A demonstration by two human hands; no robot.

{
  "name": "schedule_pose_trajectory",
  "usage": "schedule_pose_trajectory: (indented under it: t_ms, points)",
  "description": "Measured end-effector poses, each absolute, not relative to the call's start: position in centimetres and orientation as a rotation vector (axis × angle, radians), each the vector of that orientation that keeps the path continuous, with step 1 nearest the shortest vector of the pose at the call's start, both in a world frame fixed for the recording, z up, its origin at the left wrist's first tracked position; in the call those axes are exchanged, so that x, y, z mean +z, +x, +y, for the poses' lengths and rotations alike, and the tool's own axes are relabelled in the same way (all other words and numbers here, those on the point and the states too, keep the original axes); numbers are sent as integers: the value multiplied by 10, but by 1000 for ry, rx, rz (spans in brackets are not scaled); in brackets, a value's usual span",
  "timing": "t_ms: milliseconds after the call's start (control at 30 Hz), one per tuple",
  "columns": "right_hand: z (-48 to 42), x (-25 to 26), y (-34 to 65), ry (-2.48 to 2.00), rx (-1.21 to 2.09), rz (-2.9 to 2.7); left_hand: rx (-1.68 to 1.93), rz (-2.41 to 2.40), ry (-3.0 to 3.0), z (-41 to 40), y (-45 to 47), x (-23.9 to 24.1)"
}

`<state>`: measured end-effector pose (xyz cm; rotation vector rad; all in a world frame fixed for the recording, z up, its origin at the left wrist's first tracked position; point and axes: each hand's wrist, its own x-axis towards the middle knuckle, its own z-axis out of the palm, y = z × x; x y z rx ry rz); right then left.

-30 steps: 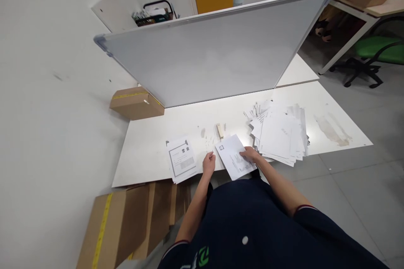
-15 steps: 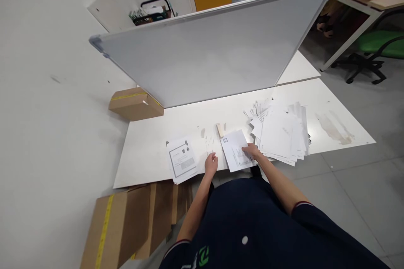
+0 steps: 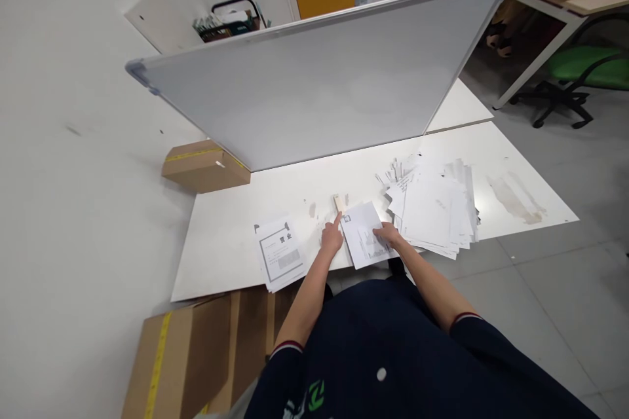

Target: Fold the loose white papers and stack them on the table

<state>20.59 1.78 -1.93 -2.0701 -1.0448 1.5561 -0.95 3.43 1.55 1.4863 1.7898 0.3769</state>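
Note:
My right hand (image 3: 388, 234) grips the right side of a printed sheet of paper (image 3: 361, 239), which lies tilted near the table's front edge. Whether it is one sheet or several, I cannot tell. Beside the sheet's left edge is my left hand (image 3: 333, 237), its index finger stretched out and the other fingers curled, holding nothing. That fingertip is at the near end of a small beige oblong object (image 3: 337, 201), close to the sheet's upper left corner. Further left lies a small stack of framed, printed pages (image 3: 282, 256).
A large untidy pile of papers (image 3: 432, 209) covers the table (image 3: 221, 229) to the right. Behind stands a whiteboard (image 3: 314, 85). One cardboard box (image 3: 211, 170) sits at the back left, and larger boxes (image 3: 196, 353) stand below the table's front left.
My left hand has moved up and slightly right, its index finger now extended to the beige object. My right hand keeps its hold on the paper. The whole view has shifted slightly.

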Motion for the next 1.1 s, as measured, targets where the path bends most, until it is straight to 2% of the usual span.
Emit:
schedule_pose_trajectory:
  t_ms: [267,433,667,867,1000,1100]
  points:
    - [17,-7,203,-2096,1562,-1005,296,1839,1518,39,-6,6]
    - [12,-4,204,-2091,1561,-1000,414,1792,1487,29,-7,14]
    - [-25,-6,205,-1904,1639,-1003,492,1569,812,-32,-12,13]
    - [-30,8,163,-1742,1771,-1050,856,1444,611,-62,-22,8]
    - [-19,20,137,-1590,1832,-1090,1102,1613,526,-50,-70,11]
    - [-17,22,136,-1551,1896,-1079,1131,1824,513,-37,-125,16]
